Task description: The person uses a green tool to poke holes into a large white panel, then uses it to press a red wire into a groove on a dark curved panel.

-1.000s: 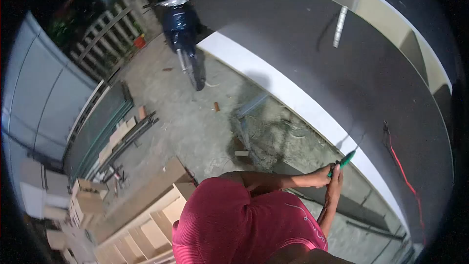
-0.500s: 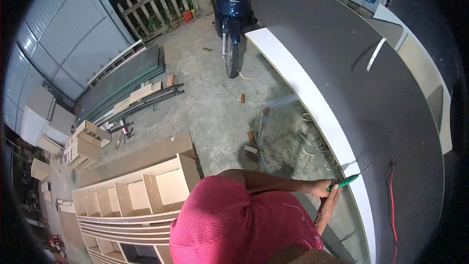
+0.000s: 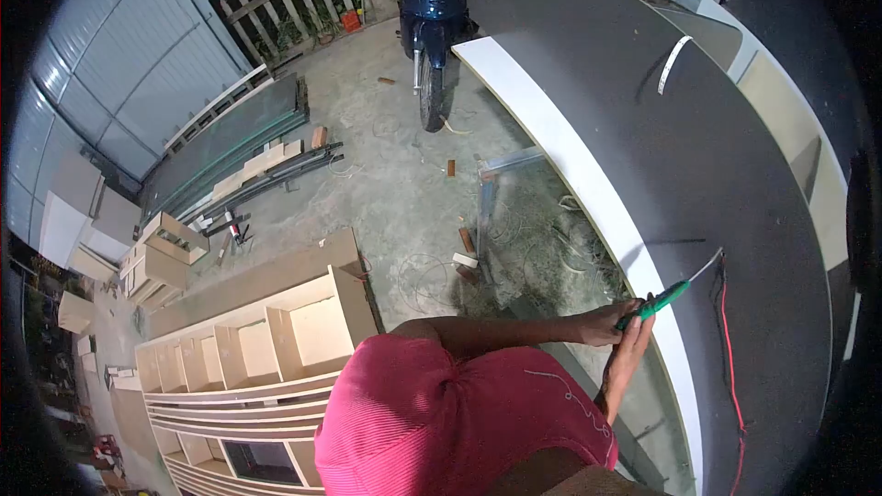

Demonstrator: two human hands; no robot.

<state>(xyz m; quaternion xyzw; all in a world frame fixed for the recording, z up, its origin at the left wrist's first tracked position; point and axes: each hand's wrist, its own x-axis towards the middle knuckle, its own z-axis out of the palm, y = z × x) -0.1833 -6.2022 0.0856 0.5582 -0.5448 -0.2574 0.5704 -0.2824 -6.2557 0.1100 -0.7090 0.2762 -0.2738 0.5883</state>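
Observation:
A green-handled tool with a thin metal shaft [image 3: 668, 299] is held over the edge of a large dark panel [image 3: 698, 174]. My left hand [image 3: 604, 323] closes round the rear end of its handle. From below, my right hand [image 3: 628, 346] grips the same handle, its fingers against the underside. The shaft points up and right, and its tip overlaps the top end of a red cord [image 3: 730, 349] lying on the panel. Beneath the hands runs the panel's white edge strip [image 3: 588, 188].
A short white curved strip [image 3: 675, 64] lies on the panel. Ahead stands a blue motorbike [image 3: 432, 32]. Wooden shelving [image 3: 266, 349] is at my left, with stacked glass sheets [image 3: 230, 142] beyond it. Wood scraps [image 3: 466, 260] and loose wire litter the concrete floor.
Both hands have moved up slightly with the tool, and its shaft now reaches the red cord's end. The whole view has shifted a little.

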